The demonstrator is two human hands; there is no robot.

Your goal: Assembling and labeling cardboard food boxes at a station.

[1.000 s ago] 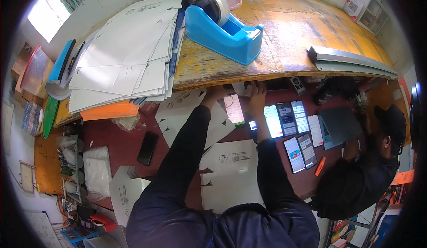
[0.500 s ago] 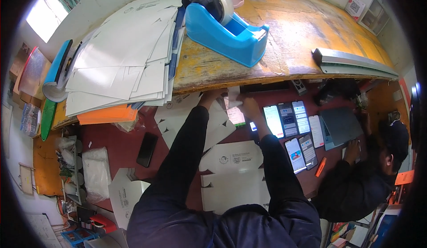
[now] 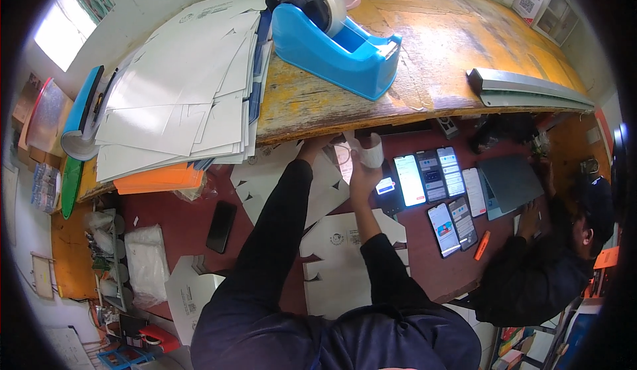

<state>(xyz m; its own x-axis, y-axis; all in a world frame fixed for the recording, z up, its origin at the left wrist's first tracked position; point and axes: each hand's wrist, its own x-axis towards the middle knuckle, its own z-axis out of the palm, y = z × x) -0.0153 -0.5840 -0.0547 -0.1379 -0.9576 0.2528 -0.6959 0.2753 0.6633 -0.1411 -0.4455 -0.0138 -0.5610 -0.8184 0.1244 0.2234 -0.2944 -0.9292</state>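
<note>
My right hand [image 3: 363, 176] is closed on a white curled piece [image 3: 373, 152] that looks like paper, just below the shelf edge. My left hand [image 3: 314, 149] reaches to the same edge, beside a flat white cardboard blank [image 3: 262, 176]; its fingers are mostly hidden. Between the hands a bright pinkish panel [image 3: 344, 164] partly shows. Right of my right hand lies a lit phone [image 3: 385, 185]. Under my right forearm rests another white cardboard blank [image 3: 338, 238].
Overhead, a wooden shelf [image 3: 438, 45] bears a blue tape dispenser [image 3: 332, 51] and stacked white blanks [image 3: 172, 98]. Several lit phones [image 3: 409, 179], an orange marker [image 3: 482, 245] and a dark laptop [image 3: 511, 183] lie right, near another person [image 3: 537, 270]. Left are a dark phone [image 3: 221, 226] and plastic bags [image 3: 146, 257].
My right hand has drawn back slightly to the left, with the white piece now raised and curled. A phone beside it is more exposed. My left hand has barely moved.
</note>
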